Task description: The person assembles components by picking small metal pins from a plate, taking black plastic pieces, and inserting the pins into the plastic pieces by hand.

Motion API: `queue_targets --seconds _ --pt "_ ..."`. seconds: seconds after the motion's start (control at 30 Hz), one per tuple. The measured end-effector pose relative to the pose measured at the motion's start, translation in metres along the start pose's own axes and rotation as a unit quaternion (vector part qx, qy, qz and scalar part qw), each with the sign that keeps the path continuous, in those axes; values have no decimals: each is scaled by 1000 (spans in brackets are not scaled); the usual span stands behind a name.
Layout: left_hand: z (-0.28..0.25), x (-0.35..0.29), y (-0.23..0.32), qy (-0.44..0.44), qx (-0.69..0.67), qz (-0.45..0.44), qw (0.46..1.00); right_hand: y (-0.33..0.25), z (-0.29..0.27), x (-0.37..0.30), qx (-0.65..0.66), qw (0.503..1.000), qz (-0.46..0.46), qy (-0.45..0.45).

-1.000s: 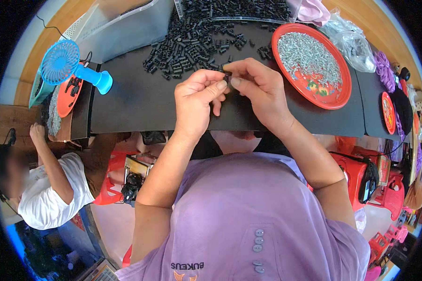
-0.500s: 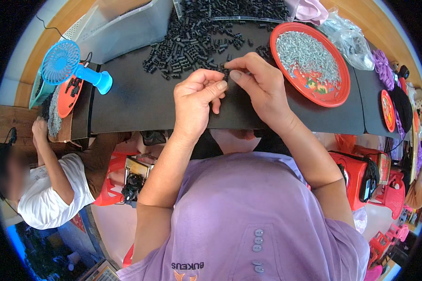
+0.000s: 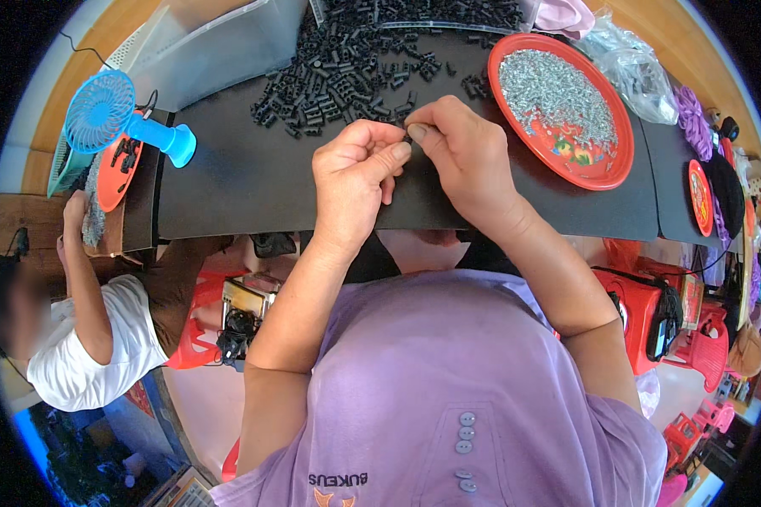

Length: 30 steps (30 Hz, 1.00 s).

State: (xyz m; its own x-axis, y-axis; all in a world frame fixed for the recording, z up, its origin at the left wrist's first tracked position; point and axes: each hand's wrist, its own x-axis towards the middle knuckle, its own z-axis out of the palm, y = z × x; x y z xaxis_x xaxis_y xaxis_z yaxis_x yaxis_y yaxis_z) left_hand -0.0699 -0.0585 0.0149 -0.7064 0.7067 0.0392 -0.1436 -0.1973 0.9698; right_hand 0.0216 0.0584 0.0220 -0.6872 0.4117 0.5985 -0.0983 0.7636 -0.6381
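Above the near part of the black table, my two hands meet at the fingertips. My left hand (image 3: 355, 173) is closed, thumb pressed to the index finger on what looks like a small black plastic part, mostly covered by the fingers. Thumb and forefinger of my right hand (image 3: 472, 160) are pinched together at the same spot; what they hold, if anything, is too small to make out. Just beyond my hands lies a heap of small black plastic parts (image 3: 334, 84). To the right, a red plate (image 3: 596, 175) bears many small silvery metal pieces (image 3: 558, 93).
A clear plastic bin (image 3: 220, 55) stands at the back left, near a blue handheld fan (image 3: 156, 135). Clear plastic bags (image 3: 630, 72) lie beyond the plate. At the left, a co-worker in a white shirt (image 3: 101, 342) reaches toward an orange plate (image 3: 114, 182).
My right thumb and forefinger have closed together against my left fingertips; before, they were slightly apart. The co-worker's arm at the left has shifted a little.
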Motion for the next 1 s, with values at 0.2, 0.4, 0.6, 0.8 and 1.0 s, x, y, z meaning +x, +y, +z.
queue_targets --seconds 0.2,0.4,0.6,0.8,1.0 --pt "-2 1 1 -2 -14 -21 1000 -1 0 -3 -11 1000 -24 -5" --pt "-7 4 6 -19 -57 -43 997 -11 -8 -5 31 996 32 -74" --pt "-7 5 8 -39 -80 -55 994 -4 3 -4 -36 998 -54 -20" --pt "-11 5 6 -67 -72 -50 994 -3 2 -4 -46 996 -81 -8" --pt "-11 2 7 -67 -128 -54 988 -6 -5 -4 -67 987 -143 27"
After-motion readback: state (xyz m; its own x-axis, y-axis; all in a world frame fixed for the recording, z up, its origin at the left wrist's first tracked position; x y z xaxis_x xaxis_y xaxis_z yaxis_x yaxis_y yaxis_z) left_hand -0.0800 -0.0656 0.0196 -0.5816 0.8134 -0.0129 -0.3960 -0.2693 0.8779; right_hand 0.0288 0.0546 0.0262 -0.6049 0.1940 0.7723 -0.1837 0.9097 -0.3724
